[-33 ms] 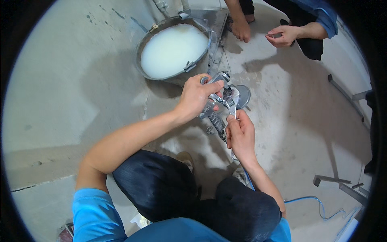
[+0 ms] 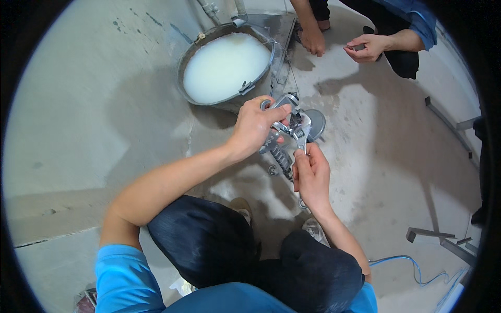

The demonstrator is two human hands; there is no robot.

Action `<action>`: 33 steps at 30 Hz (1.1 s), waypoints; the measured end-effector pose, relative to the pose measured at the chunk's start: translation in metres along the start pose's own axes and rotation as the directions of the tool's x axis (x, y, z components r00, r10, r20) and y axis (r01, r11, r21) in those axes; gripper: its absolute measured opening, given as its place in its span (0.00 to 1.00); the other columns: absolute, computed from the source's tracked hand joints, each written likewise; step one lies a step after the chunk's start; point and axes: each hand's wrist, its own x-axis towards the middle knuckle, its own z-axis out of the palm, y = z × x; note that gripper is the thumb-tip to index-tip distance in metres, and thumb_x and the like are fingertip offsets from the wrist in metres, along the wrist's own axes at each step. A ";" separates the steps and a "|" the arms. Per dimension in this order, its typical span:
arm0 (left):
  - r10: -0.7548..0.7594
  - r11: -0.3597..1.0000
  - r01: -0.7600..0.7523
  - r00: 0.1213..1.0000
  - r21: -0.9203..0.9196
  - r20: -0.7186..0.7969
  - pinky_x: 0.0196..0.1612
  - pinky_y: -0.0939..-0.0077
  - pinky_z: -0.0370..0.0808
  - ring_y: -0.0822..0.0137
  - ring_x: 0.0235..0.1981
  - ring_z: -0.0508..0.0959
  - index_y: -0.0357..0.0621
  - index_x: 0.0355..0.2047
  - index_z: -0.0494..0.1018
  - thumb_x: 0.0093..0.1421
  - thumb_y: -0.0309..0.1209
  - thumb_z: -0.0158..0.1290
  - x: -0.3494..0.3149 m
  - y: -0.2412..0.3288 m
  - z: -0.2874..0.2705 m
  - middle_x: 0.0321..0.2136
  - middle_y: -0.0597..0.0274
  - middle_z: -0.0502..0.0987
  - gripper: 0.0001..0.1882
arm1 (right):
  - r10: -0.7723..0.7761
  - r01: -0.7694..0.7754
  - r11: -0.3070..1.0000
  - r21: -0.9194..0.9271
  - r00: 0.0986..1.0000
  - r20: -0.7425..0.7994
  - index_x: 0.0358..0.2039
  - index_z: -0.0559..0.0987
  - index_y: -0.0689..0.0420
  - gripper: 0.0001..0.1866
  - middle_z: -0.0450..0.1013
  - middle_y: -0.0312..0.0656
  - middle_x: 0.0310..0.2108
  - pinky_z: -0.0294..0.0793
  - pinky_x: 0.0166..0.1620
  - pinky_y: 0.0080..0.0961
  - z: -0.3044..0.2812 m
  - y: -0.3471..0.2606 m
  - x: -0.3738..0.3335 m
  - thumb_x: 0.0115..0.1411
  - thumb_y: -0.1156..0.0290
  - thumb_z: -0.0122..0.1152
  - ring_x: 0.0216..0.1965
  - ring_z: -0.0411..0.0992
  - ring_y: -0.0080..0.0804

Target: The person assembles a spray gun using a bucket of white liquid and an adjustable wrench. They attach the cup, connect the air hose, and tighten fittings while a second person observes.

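Note:
My left hand (image 2: 254, 127) is closed around a silver metal tool body (image 2: 285, 100), with the thumb lying along its top. A dark ridged grip (image 2: 282, 158) extends below it toward me. In my right hand (image 2: 313, 176) is an adjustable wrench (image 2: 301, 131), held by its handle. The wrench's jaws sit against the dark fitting (image 2: 295, 119) on the tool's right side. Just beyond the jaws is a round grey disc (image 2: 314, 124), partly covered by the wrench. The exact kind of tool cannot be made out.
A dark bucket (image 2: 181, 83) of milky white liquid stands ahead to the left, below pipes (image 2: 210, 9). Another person's hands (image 2: 368, 48) are at the far right. Metal profiles (image 2: 449, 127) and a blue hose (image 2: 412, 260) lie on the floor (image 2: 376, 208) at right.
The whole view has shifted very slightly. Both hands, the tool and the wrench keep the same positions relative to each other.

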 end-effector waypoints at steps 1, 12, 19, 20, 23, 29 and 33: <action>0.011 1.000 -0.011 1.000 -0.028 0.000 0.24 0.77 0.76 0.73 0.22 0.77 0.36 0.33 0.74 0.65 0.35 0.60 0.001 0.000 0.000 0.27 0.58 0.80 0.13 | -0.051 0.049 0.997 -0.062 0.998 -0.027 0.35 0.71 0.58 0.10 0.65 0.33 0.16 0.60 0.15 0.21 0.002 0.003 0.001 0.73 0.68 0.49 0.12 0.61 0.19; -0.004 0.983 0.005 1.000 0.183 -0.004 0.26 0.77 0.77 0.73 0.23 0.79 0.35 0.35 0.74 0.66 0.35 0.60 0.008 -0.008 -0.013 0.30 0.59 0.80 0.13 | 0.196 -0.188 0.979 -0.083 0.975 0.105 0.35 0.71 0.60 0.10 0.68 0.36 0.16 0.62 0.16 0.22 -0.028 0.005 -0.016 0.72 0.68 0.50 0.11 0.63 0.21; -0.060 0.989 0.017 0.951 0.144 0.304 0.28 0.79 0.78 0.75 0.25 0.79 0.35 0.39 0.76 0.66 0.35 0.60 0.002 -0.005 -0.022 0.31 0.61 0.80 0.13 | 0.303 -0.322 0.942 0.092 0.936 0.179 0.35 0.76 0.61 0.12 0.68 0.36 0.14 0.57 0.13 0.19 -0.108 0.000 -0.021 0.70 0.65 0.52 0.08 0.59 0.20; -0.078 0.991 0.041 0.952 0.129 0.296 0.28 0.80 0.78 0.75 0.25 0.79 0.35 0.39 0.76 0.66 0.35 0.61 0.002 -0.005 -0.019 0.31 0.61 0.80 0.13 | 0.287 -0.309 0.948 0.079 0.934 0.214 0.35 0.76 0.61 0.13 0.67 0.36 0.14 0.57 0.13 0.19 -0.117 -0.002 -0.019 0.70 0.65 0.52 0.08 0.59 0.20; -0.054 0.996 0.029 0.948 0.086 0.313 0.29 0.80 0.78 0.76 0.26 0.79 0.35 0.38 0.77 0.65 0.35 0.61 0.003 -0.002 -0.014 0.32 0.62 0.80 0.13 | 0.282 -0.305 0.951 0.046 0.919 0.275 0.33 0.76 0.61 0.13 0.67 0.37 0.13 0.55 0.13 0.18 -0.131 -0.016 -0.015 0.70 0.65 0.52 0.08 0.58 0.20; -0.065 0.978 0.001 0.951 0.206 0.303 0.31 0.82 0.78 0.78 0.27 0.78 0.37 0.38 0.77 0.66 0.36 0.61 0.005 -0.001 -0.011 0.31 0.63 0.80 0.12 | 0.227 -0.232 0.973 0.001 0.951 0.213 0.33 0.76 0.62 0.13 0.67 0.37 0.13 0.56 0.13 0.19 -0.132 -0.045 -0.016 0.69 0.65 0.53 0.07 0.58 0.20; -0.041 0.963 -0.049 0.944 0.263 0.327 0.29 0.80 0.76 0.78 0.25 0.78 0.38 0.39 0.77 0.66 0.37 0.61 0.002 -0.007 -0.002 0.27 0.66 0.79 0.14 | 0.327 -0.329 0.942 -0.066 0.856 0.400 0.33 0.76 0.62 0.13 0.68 0.37 0.14 0.56 0.13 0.19 -0.121 -0.051 -0.006 0.69 0.66 0.53 0.08 0.59 0.20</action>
